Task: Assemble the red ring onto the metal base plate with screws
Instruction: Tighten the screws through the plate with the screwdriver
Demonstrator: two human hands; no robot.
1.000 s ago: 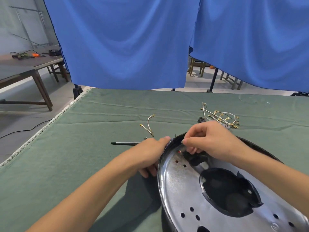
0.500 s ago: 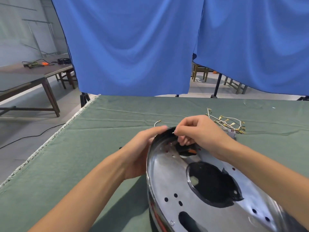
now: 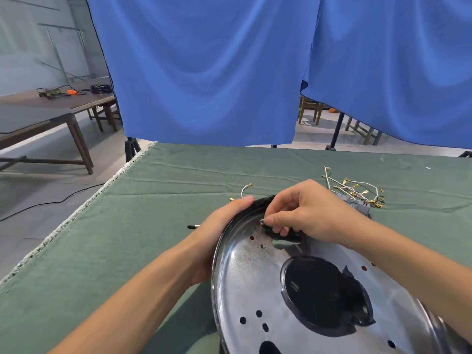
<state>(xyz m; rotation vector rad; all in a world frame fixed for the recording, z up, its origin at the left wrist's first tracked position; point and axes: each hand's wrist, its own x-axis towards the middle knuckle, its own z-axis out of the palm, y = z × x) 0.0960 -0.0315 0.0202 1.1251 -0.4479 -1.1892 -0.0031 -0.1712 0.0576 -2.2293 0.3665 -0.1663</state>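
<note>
Green cloth [image 3: 127,251] covers the table where the metal plate [image 3: 255,282] stands tilted higher than a second ago, left hand [image 3: 217,238] curled around its rim, right hand [image 3: 309,210] pinching a small screw [image 3: 261,222] at a hole showing red, loose wires [image 3: 357,191] beyond.

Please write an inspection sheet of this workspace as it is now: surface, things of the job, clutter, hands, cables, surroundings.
Surface: green cloth covers the table, lightly creased.
Job's things: metal base plate, tilted, with a large dark opening; red shows through some holes. A small screw sits at one hole.
Clutter: black pen-like tool, partly hidden behind the left wrist.
Hands: left hand has its grip on the plate's rim; right hand pinches the screw.
Cables: wire bundle with brass terminals; one loose wire.
Surroundings: blue curtains; side table at left.
</note>
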